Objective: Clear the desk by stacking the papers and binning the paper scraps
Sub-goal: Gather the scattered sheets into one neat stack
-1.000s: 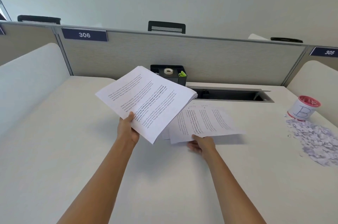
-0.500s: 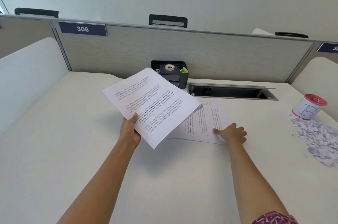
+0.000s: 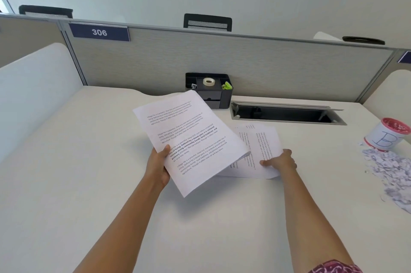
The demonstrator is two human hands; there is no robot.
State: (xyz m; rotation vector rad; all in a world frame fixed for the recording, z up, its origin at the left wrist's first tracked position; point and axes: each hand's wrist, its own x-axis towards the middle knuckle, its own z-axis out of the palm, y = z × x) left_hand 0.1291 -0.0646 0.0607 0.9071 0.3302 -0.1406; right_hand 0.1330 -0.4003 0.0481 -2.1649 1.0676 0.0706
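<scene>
My left hand (image 3: 158,167) holds a stack of printed papers (image 3: 189,137) tilted above the white desk (image 3: 89,172), thumb on top of its near left edge. To its right a loose printed sheet (image 3: 260,150) lies partly under the stack. My right hand (image 3: 281,161) grips that sheet's near right edge, and the edge is lifted off the desk. A pile of paper scraps (image 3: 391,174) is spread at the desk's right edge. Behind the scraps stands a white cup with a red rim and a letter B (image 3: 385,135).
A black desk organiser (image 3: 209,92) with a tape roll and a green clip stands against the grey partition (image 3: 266,68). To its right is an open cable slot (image 3: 287,114) in the desk. White side dividers flank the desk.
My right hand moved from pressing the sheet's far corner back to its near right edge and took hold of it. The stack in my left hand stayed about where it was.
</scene>
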